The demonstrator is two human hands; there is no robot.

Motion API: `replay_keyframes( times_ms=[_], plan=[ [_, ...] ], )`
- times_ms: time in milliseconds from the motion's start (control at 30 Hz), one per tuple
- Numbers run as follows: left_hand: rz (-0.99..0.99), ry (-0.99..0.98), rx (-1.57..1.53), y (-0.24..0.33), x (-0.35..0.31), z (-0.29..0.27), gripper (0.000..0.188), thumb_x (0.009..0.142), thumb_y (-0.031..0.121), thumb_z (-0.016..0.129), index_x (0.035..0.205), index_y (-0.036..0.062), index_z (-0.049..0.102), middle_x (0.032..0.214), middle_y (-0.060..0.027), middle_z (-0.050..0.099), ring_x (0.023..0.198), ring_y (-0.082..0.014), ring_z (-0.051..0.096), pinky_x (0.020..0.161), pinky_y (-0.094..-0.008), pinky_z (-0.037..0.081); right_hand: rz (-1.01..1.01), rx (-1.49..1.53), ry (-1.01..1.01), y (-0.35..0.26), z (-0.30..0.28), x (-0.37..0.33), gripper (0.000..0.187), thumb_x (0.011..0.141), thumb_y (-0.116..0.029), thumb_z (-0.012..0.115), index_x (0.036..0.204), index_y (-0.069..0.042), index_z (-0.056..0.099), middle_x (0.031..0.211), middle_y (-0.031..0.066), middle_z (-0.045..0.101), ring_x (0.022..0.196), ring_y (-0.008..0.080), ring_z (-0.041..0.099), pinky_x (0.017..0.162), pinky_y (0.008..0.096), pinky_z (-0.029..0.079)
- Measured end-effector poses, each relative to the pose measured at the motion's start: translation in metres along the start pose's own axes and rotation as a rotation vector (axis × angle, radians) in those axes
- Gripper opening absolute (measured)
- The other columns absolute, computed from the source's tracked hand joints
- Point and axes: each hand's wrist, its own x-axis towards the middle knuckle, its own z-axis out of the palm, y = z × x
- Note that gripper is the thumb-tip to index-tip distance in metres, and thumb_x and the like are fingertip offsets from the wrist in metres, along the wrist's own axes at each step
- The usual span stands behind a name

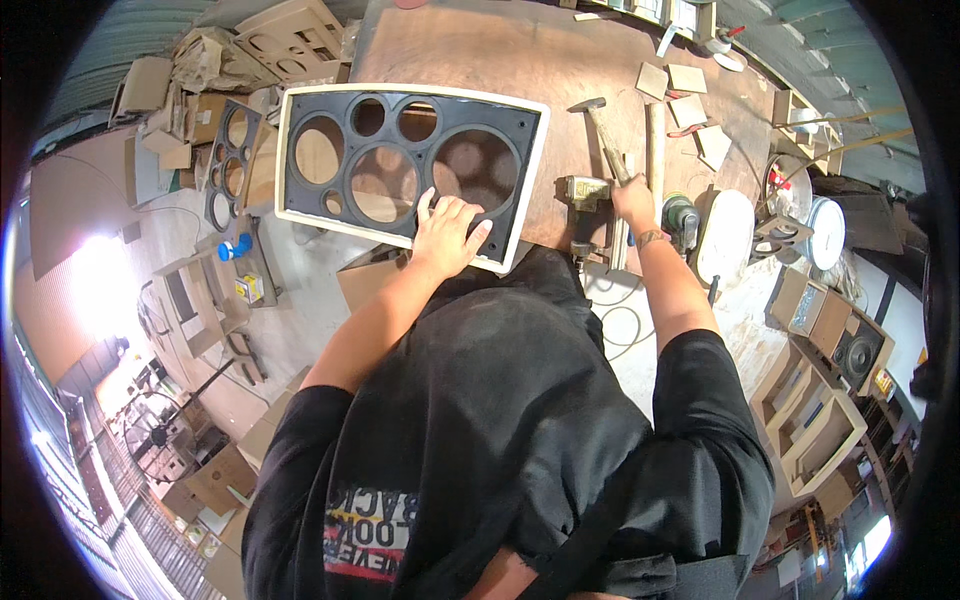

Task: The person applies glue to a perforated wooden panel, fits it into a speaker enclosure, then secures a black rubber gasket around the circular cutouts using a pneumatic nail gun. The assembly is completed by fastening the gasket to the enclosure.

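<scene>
A black speaker baffle panel (420, 157) with several round cut-outs sits in a pale wooden frame (545, 140) at the workbench's near edge. My left hand (449, 238) lies on the panel's near edge with fingers spread. To the right, my right hand (634, 204) is wrapped round the handle of a hammer (606, 138), whose head points away from me over the bench. Left of that hand lies a nail gun (584, 193). A wooden strip (656, 150) lies just right of the hammer.
Small wood blocks (687, 110) and red-handled pliers (687, 131) lie on the brown bench (490, 50). A green power tool (681, 222) stands near a white oval piece (723, 236). Another cut-out panel (234, 165) leans at left. A speaker box (855, 348) stands at right.
</scene>
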Motion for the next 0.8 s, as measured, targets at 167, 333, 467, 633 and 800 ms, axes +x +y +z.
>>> replay_keyframes(
  times_ms=[167, 333, 467, 633, 800],
  plan=[
    [-0.022, -0.065, 0.059, 0.0, 0.004, -0.005, 0.043, 0.102, 0.047, 0.05, 0.115, 0.0108, 0.07, 0.116, -0.0078, 0.069, 0.124, -0.0252, 0.057, 0.122, -0.0559, 0.018, -0.104, 0.824, -0.211, -0.046, -0.058, -0.021, 0.03, 0.088, -0.023, 0.078, 0.099, 0.003, 0.07, 0.063, 0.0013, 0.058, 0.054, 0.0125, 0.052, 0.052, 0.0305, 0.043],
    [0.049, -0.094, 0.09, -0.008, 0.023, -0.008, 0.054, 0.105, 0.045, 0.042, 0.089, 0.0094, 0.079, 0.091, -0.0113, 0.075, 0.104, -0.0279, 0.067, 0.124, -0.0521, 0.019, -0.365, 0.841, -0.194, -0.053, -0.062, -0.136, 0.018, 0.095, -0.02, 0.067, 0.102, -0.004, 0.069, 0.079, 0.0025, 0.07, 0.067, 0.0084, 0.06, 0.06, 0.0272, 0.045],
    [0.063, -0.105, 0.121, -0.012, 0.025, -0.002, 0.052, 0.105, 0.045, 0.043, 0.093, 0.0097, 0.078, 0.093, -0.0098, 0.075, 0.105, -0.0266, 0.066, 0.124, -0.0516, 0.022, -0.474, 0.986, -0.026, -0.076, -0.059, -0.203, 0.015, 0.1, -0.019, 0.067, 0.101, -0.005, 0.065, 0.072, -0.004, 0.058, 0.064, 0.0059, 0.054, 0.055, 0.024, 0.041],
    [0.049, 0.095, -0.049, -0.016, 0.021, -0.003, 0.039, 0.101, 0.04, 0.051, 0.1, 0.0093, 0.075, 0.11, -0.009, 0.071, 0.118, -0.026, 0.06, 0.123, -0.0536, 0.021, -0.416, 0.551, 0.174, -0.101, -0.048, -0.201, 0.027, 0.099, -0.028, 0.073, 0.103, -0.002, 0.066, 0.07, -0.0035, 0.054, 0.06, 0.0051, 0.044, 0.053, 0.0264, 0.038],
    [-0.23, 0.613, -0.089, -0.014, -0.01, 0.001, 0.06, 0.087, 0.034, 0.072, 0.14, 0.0111, 0.053, 0.15, -0.0111, 0.05, 0.14, -0.0305, 0.045, 0.119, -0.0607, 0.022, -0.092, 0.01, 0.331, -0.056, -0.024, -0.159, 0.049, 0.1, -0.038, 0.062, 0.119, 0.007, 0.059, 0.094, 0.0304, 0.071, 0.093, 0.046, 0.071, 0.081, 0.0525, 0.053]
  ],
)
